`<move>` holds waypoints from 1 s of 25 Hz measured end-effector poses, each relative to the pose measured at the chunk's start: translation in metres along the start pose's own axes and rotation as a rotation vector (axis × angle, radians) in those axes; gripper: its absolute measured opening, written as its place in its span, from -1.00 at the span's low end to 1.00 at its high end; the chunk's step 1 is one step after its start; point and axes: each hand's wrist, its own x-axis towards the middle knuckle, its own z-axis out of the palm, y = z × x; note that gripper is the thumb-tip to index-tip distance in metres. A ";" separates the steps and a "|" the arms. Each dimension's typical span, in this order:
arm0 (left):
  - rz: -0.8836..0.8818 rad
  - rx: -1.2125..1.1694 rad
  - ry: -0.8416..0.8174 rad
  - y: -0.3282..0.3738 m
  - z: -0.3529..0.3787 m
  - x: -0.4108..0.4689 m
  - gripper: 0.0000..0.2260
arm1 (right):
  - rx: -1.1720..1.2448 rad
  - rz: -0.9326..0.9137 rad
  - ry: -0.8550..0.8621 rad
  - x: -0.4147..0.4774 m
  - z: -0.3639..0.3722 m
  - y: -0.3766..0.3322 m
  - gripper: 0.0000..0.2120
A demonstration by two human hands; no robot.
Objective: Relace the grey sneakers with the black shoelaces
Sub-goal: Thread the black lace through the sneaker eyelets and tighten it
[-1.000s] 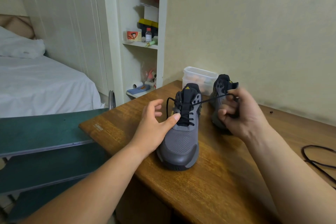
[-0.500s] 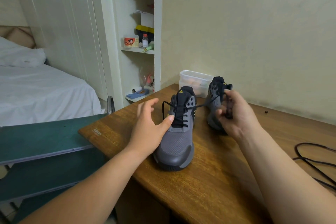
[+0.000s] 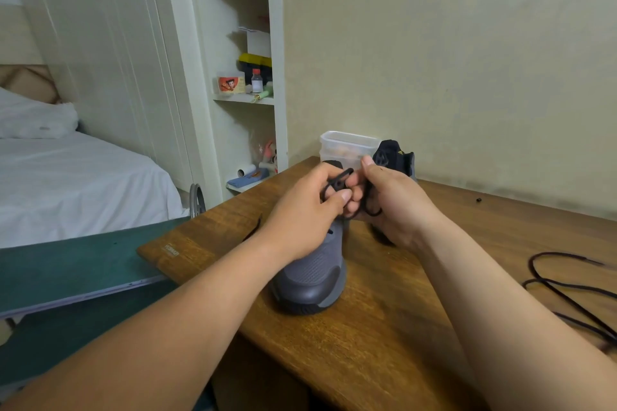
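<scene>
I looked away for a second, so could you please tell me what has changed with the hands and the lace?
The left hand left the sneaker's side and rose to take the black lace. The right hand came in beside it. The second sneaker, spare lace and plastic tub stayed put.

On the bench a sneaker stood toe toward the person. Behind it and to the right stood the second sneaker, with a plastic container just left of it by the wall. A loose shoelace lay at the bench's right edge. A bed lay far left, shelves behind the bench.
</scene>
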 end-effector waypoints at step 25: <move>-0.049 0.320 0.265 -0.026 -0.001 -0.019 -0.81 | -0.298 0.043 -0.088 -0.010 0.001 0.008 -0.62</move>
